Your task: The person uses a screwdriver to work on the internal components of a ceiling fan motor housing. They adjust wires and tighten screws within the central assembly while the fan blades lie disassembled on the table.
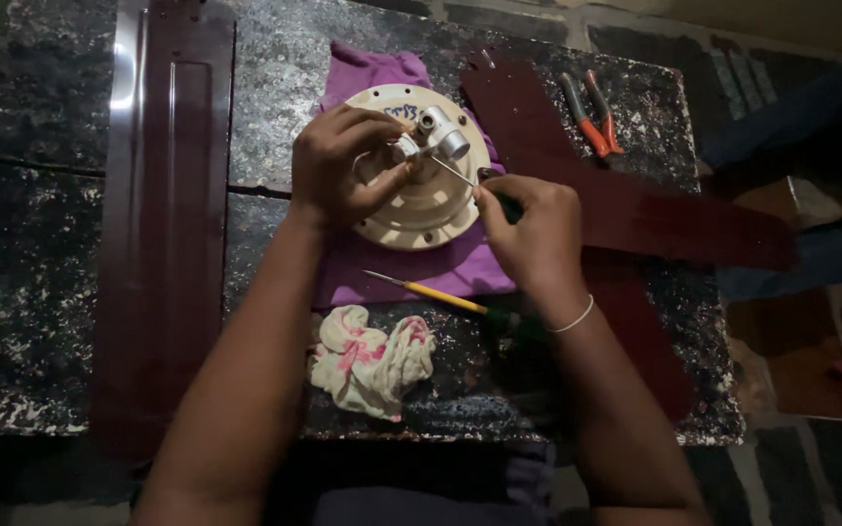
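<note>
A round cream fan motor housing point(440, 209) lies on a purple cloth point(460, 265) on a dark speckled table point(41, 244). A silver shaft hub point(443, 134) stands at its centre. My left hand point(341, 166) grips the housing's centre beside the hub. My right hand point(528, 234) holds a green-handled screwdriver point(507, 203), whose thin metal tip points up-left at the hub.
A yellow-shafted screwdriver point(431, 292) lies on the cloth's near edge. A crumpled white-and-pink rag point(367, 358) sits in front. Dark maroon fan blades lie at left point(163, 195) and right point(635, 205). Orange-handled pliers point(592, 122) rest at the back right. Another person's dark clothing point(811, 166) shows at right.
</note>
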